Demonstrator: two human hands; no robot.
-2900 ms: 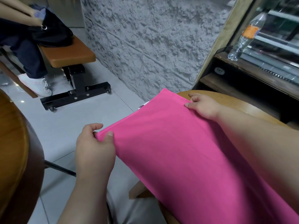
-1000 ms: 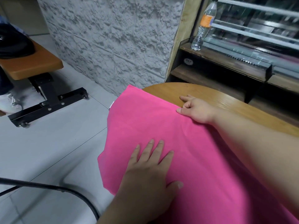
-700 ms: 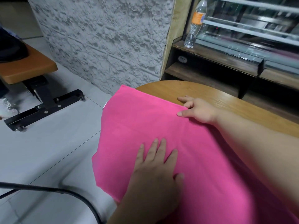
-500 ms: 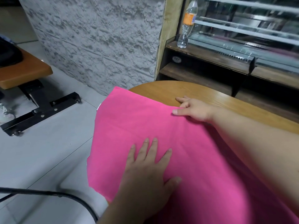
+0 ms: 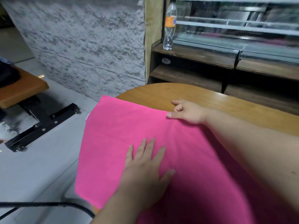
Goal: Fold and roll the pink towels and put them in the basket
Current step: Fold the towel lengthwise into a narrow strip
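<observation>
The left hand [image 5: 145, 172] is pressing spread fingers [image 5: 143, 147] flat on the pink towel [image 5: 116, 143], the right hand [image 5: 188, 112] is pinching its far edge, and the overhang off the bench [image 5: 210, 97] is likely threatening to drag it floorward.

**Legible markings.** No text could be read. An orange label [image 5: 170, 21] was seen on the plastic bottle [image 5: 168, 39], its print too blurred. Dark marks on an oval sticker [image 5: 166, 60] on the wooden shelf unit [image 5: 194, 57] could not be deciphered. The white tag [image 5: 87, 117] at the edge of the pink towel [image 5: 121, 135] was too small to be read.
</observation>
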